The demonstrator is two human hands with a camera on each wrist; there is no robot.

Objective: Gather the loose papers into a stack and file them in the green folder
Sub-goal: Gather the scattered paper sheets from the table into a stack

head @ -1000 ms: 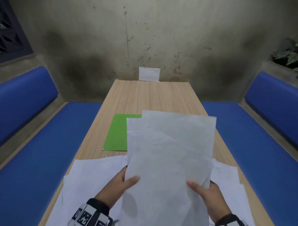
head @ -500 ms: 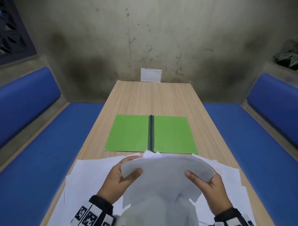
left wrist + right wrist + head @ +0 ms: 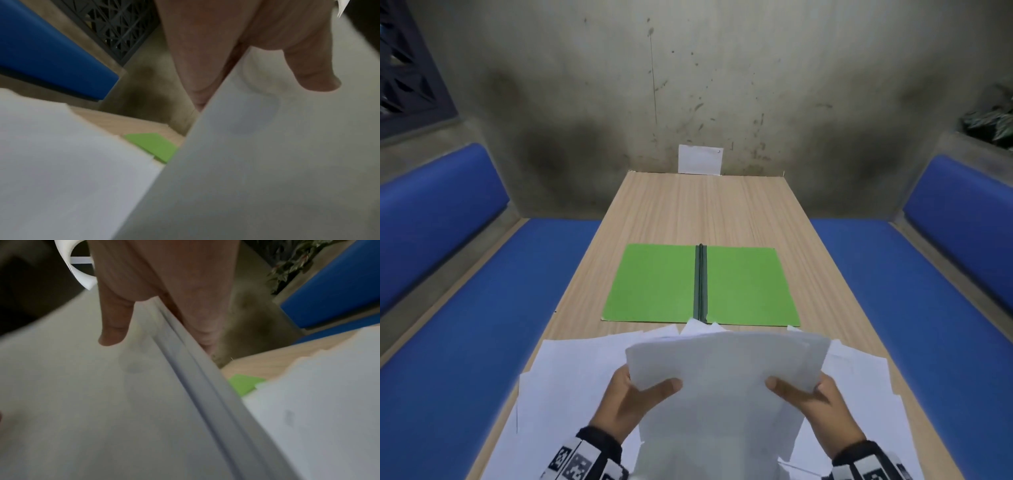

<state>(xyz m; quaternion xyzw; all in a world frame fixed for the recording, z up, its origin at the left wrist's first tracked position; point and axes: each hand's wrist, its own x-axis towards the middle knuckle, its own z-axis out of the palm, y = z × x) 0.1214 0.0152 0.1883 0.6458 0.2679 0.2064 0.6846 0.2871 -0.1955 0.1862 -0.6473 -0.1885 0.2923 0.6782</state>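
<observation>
I hold a stack of white papers (image 3: 726,387) above the near end of the table, its top edge bent away from me. My left hand (image 3: 635,394) pinches its left edge, thumb on top and fingers underneath. On the other edge my right hand (image 3: 810,397) pinches the same way. The green folder (image 3: 654,284) lies open and flat mid-table, its dark spine (image 3: 701,284) running down the centre. More loose white sheets (image 3: 571,373) are spread on the table under the stack. The wrist views show the stack (image 3: 267,162) (image 3: 102,402) close up, each with a corner of the folder (image 3: 154,146) (image 3: 242,384).
The wooden table (image 3: 705,209) runs away to a stained wall, where a small white paper (image 3: 700,159) leans. Blue padded benches (image 3: 493,308) (image 3: 914,301) line both sides. A plant (image 3: 993,116) sits at the far right.
The stack has come down from upright in front of the folder to low over the table, uncovering the whole open folder. Both hands keep their hold on its side edges.
</observation>
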